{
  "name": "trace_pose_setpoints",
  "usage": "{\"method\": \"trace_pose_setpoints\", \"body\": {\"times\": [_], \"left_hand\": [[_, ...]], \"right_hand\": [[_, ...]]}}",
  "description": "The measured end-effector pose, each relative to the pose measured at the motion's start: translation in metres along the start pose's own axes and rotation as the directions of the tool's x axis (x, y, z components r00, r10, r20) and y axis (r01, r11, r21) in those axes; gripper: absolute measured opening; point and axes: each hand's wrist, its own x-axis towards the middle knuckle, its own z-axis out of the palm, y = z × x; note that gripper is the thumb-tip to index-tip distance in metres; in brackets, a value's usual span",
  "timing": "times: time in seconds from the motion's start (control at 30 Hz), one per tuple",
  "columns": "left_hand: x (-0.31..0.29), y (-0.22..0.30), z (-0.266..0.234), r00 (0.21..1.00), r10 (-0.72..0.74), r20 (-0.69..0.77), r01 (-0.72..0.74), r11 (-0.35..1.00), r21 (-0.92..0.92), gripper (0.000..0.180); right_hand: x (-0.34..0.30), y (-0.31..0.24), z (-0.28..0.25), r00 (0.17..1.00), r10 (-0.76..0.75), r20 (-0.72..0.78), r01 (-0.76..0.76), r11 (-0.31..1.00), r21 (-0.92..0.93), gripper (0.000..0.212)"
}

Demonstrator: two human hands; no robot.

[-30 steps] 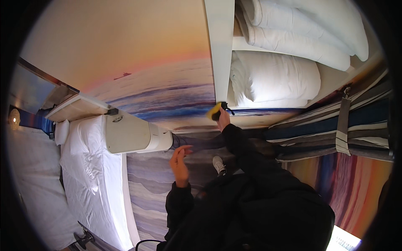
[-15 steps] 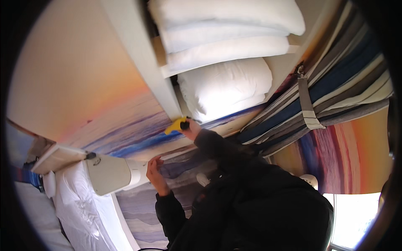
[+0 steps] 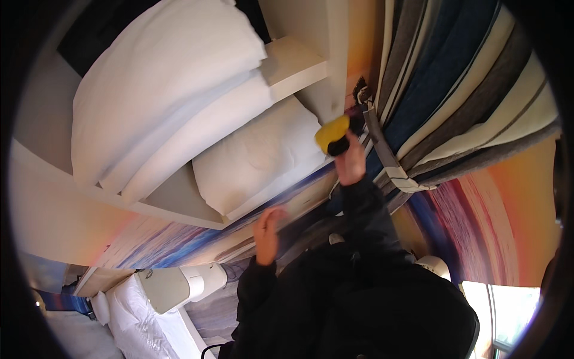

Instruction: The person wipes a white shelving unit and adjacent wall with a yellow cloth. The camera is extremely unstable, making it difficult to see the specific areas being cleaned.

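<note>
While the right hand [image 3: 350, 164] grips one yellow-and-black object [image 3: 332, 135] near the right edge of the cupboard [image 3: 336, 54], just left of one striped curtain [image 3: 445, 78] tied by one strap [image 3: 388, 157], the left hand [image 3: 266, 234], loosely spread, is nearer and leftward, clear space separating both hands. White bedding [image 3: 173, 78] lies on two shelves [image 3: 300, 76].
</note>
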Motion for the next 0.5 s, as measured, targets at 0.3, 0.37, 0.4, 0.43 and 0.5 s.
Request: {"method": "trace_pose_setpoints", "body": {"times": [0.3,0.37,0.4,0.43,0.5], "left_hand": [[0.013,0.011,0.063,0.996,-0.083,-0.016,0.083,0.996,-0.008,0.028],[0.007,0.003,0.063,0.992,-0.096,-0.083,0.093,0.995,-0.035,0.029],[0.006,0.003,0.062,0.989,-0.108,-0.1,0.107,0.994,-0.018,0.029],[0.001,0.002,0.06,0.984,-0.125,-0.126,0.125,0.992,-0.006,0.029],[-0.01,-0.004,0.054,0.968,-0.164,-0.191,0.167,0.986,-0.002,0.03]], "right_hand": [[0.058,0.035,-0.047,0.942,-0.309,0.131,0.212,0.245,-0.946,0.039],[0.055,0.062,-0.094,0.992,-0.106,-0.07,-0.043,0.243,-0.969,0.05],[0.054,0.077,-0.116,0.984,-0.153,-0.089,-0.045,0.273,-0.961,0.053],[0.055,0.08,-0.121,0.984,-0.101,-0.148,-0.111,0.305,-0.946,0.054],[0.056,0.087,-0.12,0.984,-0.079,-0.162,-0.132,0.296,-0.946,0.057]]}}
